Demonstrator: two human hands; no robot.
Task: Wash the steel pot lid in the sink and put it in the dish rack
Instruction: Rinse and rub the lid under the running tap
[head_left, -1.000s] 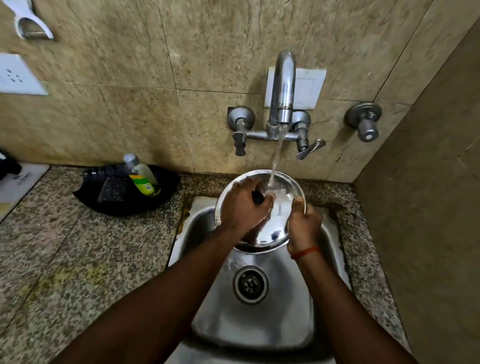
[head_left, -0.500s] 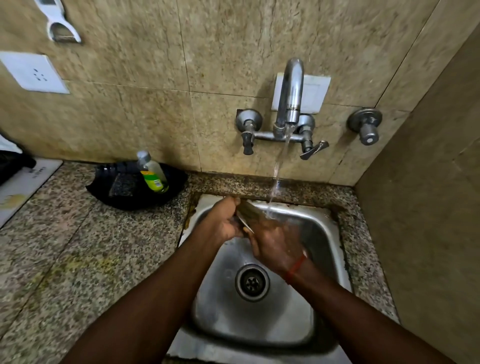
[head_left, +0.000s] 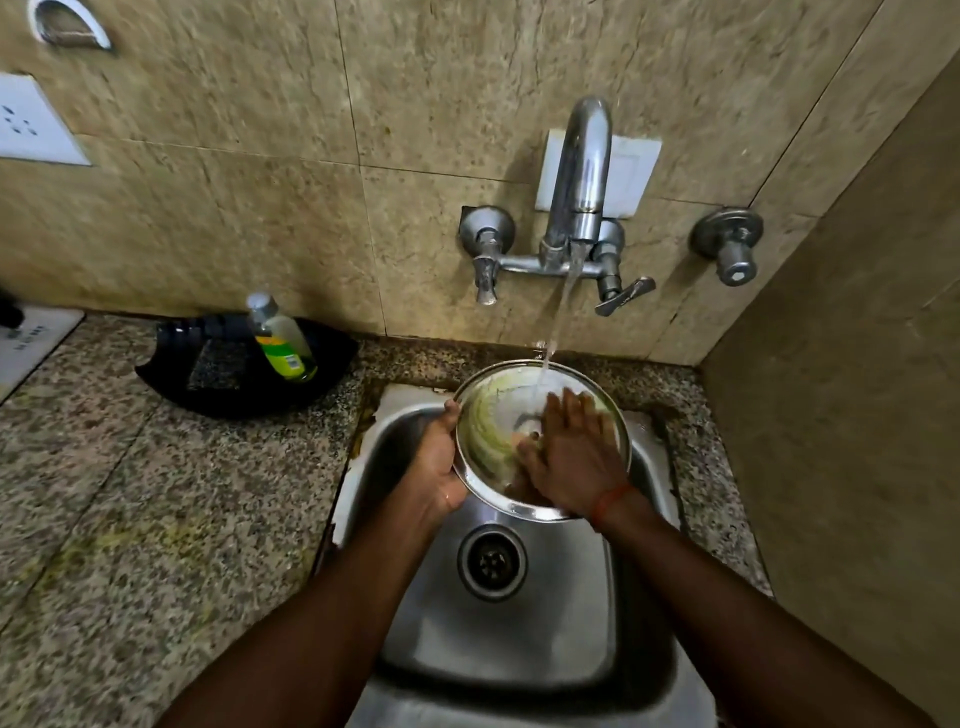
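The lid (head_left: 493, 431) is held over the far part of the sink (head_left: 519, 639), under water (head_left: 558, 322) from the tap (head_left: 579, 176). Its left rim is clamped by the left grip (head_left: 436, 467). The right grip (head_left: 574, 462) is laid flat on its face, fingers straight. A bottle (head_left: 283, 343) is stood in a black tray (head_left: 218, 384) on the surface (head_left: 156, 519), far left.
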